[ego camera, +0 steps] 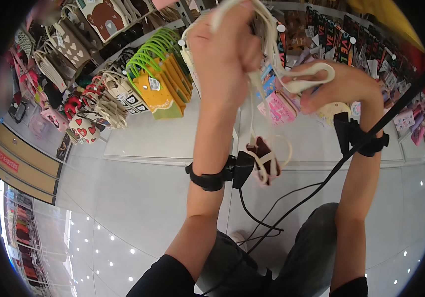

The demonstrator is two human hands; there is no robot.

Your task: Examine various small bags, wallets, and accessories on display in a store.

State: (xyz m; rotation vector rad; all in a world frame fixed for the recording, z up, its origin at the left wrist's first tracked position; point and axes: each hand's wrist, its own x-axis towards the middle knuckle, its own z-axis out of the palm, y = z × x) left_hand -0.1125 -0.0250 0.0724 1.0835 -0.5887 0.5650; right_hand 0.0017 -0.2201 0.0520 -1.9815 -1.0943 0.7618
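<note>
My left hand (225, 48) is raised at the top of the view, closed on a bundle of cream straps (272, 41). My right hand (340, 83), to its right, has a bent loop of the cream strap between thumb and fingers. Thin cream strands run down from near my left hand toward a small bag (266, 159) with a dark inside, a pinkish edge and cream handles. The bag appears to hang over the pale floor. Its upper link to the straps is blurred. Black bands with small devices circle both wrists.
Yellow bags with green handles (164, 89) hang on a rack ahead, beside patterned handbags (67, 44). Pink pouches (277, 105) and printed lanyards (331, 41) hang at the right. A black cable (316, 189) crosses before my right forearm. A low white ledge (153, 144) runs under the displays.
</note>
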